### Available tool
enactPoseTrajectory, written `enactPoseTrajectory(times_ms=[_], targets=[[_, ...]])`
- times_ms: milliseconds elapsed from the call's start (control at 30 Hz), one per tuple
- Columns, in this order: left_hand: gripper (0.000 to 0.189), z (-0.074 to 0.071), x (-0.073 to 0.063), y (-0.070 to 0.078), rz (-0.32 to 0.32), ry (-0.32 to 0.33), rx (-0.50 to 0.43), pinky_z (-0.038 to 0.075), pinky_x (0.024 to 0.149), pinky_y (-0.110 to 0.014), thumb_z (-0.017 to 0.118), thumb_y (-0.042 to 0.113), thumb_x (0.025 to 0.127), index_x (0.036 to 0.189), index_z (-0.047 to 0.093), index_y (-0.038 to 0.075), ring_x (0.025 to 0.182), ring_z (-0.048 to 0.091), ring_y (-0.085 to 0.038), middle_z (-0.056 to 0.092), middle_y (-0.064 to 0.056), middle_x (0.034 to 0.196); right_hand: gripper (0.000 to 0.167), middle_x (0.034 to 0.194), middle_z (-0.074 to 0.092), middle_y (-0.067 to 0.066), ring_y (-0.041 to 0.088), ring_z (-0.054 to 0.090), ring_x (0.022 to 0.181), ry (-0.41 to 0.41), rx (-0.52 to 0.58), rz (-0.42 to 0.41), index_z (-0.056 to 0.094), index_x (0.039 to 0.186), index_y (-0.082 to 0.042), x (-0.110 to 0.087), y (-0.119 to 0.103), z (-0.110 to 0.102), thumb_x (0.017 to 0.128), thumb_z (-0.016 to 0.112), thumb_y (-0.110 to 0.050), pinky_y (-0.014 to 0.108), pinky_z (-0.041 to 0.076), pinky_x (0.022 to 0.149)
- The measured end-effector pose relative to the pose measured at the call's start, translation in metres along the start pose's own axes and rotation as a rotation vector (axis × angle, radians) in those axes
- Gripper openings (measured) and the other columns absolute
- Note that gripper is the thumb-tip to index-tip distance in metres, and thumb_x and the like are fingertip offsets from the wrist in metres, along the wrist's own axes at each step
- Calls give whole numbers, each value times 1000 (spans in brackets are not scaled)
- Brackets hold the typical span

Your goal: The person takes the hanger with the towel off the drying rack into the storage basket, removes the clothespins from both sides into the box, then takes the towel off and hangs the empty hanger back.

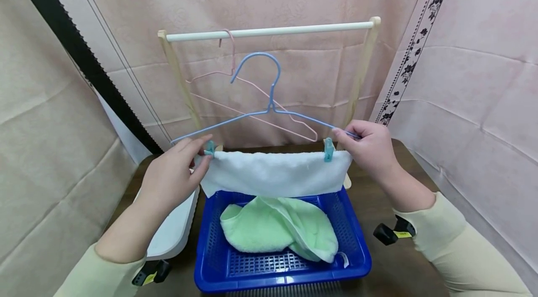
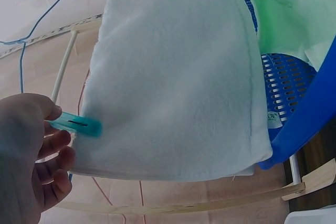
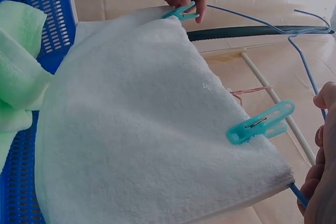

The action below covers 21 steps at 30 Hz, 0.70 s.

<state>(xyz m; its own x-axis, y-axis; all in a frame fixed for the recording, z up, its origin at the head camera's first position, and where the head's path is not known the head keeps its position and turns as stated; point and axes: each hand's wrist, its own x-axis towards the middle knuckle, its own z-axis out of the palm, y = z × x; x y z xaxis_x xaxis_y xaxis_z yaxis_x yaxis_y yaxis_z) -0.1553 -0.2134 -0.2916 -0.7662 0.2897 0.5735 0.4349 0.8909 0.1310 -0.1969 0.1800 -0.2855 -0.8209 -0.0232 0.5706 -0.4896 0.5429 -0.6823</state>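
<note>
A white towel point(image 1: 277, 173) hangs from a blue wire hanger point(image 1: 272, 96), folded over its lower part. Near the towel's left end, my left hand point(image 1: 172, 171) pinches a teal clothespin point(image 2: 79, 124) between thumb and fingers. A second teal clothespin point(image 3: 260, 123) is clamped on the towel's top edge toward the right. Just beyond it, my right hand point(image 1: 370, 147) grips the right end of the hanger. The hanger's hook points up, in front of the rack and touching nothing. The towel hides the hanger's bottom bar.
Below the towel, a blue basket point(image 1: 283, 283) holds a crumpled green towel point(image 1: 277, 229). Behind stands a rack with a white bar point(image 1: 302, 31), where a pink hanger point(image 1: 232, 54) hangs. A white tray-like object point(image 1: 174, 236) lies left of the basket on the dark table point(image 1: 386, 259).
</note>
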Motion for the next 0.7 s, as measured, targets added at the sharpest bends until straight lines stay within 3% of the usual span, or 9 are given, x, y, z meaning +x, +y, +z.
enactPoseTrajectory(times_ms=[133,300,500,700], targets=[[40,0,0,0,-14,-7,-17,55,58,-35,64,25,97,135,61,13,78,63,-20,62,-11,120,35,56,46,2,19,42,55,1,5,7,62,65,-6,0,0,1,90,74,-26,25,34,42],[39,0,-1,1,-38,-45,-29,58,66,-43,62,24,99,136,59,12,87,68,-25,57,-14,130,35,56,47,1,18,42,56,1,1,7,62,65,-6,-1,0,2,91,74,-26,24,35,42],[39,2,-3,3,-97,-135,-66,56,64,-39,61,23,100,137,55,11,86,63,-22,62,-9,119,34,55,47,0,17,42,55,2,-11,-16,63,63,-7,0,2,3,89,75,-24,24,34,44],[39,3,-4,5,-134,-179,-74,51,60,-35,59,25,101,137,55,13,83,59,-21,63,-6,106,33,55,47,0,17,42,55,-13,-8,-12,64,63,-8,0,6,2,89,75,-25,24,34,43]])
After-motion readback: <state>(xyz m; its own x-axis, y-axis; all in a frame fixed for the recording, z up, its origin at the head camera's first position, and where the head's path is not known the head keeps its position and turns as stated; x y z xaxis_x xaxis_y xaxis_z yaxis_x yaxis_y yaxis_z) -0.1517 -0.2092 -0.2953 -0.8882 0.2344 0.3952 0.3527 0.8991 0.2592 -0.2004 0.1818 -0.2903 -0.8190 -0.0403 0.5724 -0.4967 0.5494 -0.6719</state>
